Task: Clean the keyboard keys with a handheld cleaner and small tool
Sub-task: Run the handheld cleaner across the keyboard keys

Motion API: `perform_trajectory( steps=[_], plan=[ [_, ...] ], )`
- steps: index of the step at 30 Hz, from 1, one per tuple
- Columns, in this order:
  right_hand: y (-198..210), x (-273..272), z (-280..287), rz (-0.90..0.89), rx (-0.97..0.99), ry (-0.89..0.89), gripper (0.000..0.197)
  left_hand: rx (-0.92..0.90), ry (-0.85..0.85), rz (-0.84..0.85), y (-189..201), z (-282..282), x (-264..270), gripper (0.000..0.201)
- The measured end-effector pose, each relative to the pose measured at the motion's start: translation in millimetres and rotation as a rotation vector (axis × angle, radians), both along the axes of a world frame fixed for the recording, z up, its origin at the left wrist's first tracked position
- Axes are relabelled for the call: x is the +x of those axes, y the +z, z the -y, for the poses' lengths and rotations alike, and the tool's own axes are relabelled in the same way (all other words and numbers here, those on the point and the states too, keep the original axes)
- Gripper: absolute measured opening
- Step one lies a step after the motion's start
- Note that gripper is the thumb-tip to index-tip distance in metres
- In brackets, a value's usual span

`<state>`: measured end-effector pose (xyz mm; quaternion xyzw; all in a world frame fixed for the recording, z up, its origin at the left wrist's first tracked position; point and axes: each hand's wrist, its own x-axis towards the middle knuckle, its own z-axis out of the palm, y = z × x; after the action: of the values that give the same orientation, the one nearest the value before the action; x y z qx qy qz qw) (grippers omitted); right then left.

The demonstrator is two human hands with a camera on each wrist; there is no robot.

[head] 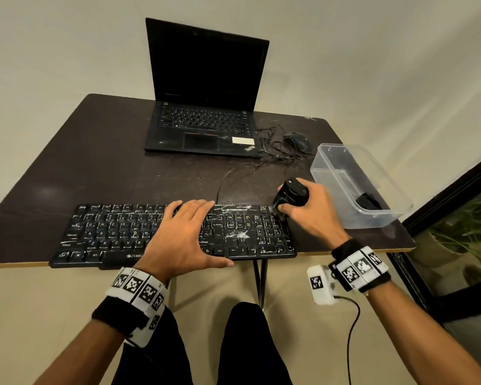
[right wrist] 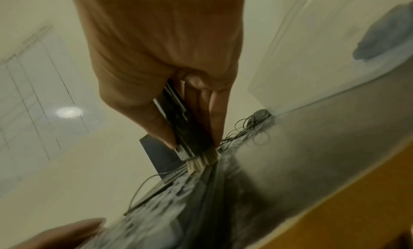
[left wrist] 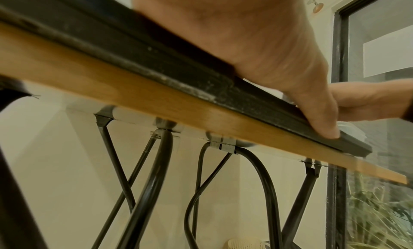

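The black dusty keyboard (head: 175,234) at the dark counter's (head: 95,168) near edge is steadied by the flat, outspread left hand (head: 182,232). The black handheld cleaner (head: 288,194) is gripped by the right hand (head: 314,209), bristles on the top-right keys; brushing is under way, and sweeping across the white debris is judged next.

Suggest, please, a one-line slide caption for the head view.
Left hand steadies a dusty keyboard while the right hand holds a handheld cleaner at its far right corner.
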<state>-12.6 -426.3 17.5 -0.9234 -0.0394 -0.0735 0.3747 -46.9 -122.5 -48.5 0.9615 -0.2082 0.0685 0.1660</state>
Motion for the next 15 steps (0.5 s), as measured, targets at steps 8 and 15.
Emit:
perform_trajectory(
  steps=[8, 15],
  plan=[
    [5.0, 7.6, -7.0, -0.001, -0.086, -0.006, 0.024, -0.013, 0.004, -0.011, 1.4, 0.4, -0.6, 0.141],
    [6.0, 5.9, -6.6, -0.012, -0.072, -0.028, 0.027, -0.025, 0.003, -0.008, 1.9, 1.1, -0.5, 0.14]
  ],
)
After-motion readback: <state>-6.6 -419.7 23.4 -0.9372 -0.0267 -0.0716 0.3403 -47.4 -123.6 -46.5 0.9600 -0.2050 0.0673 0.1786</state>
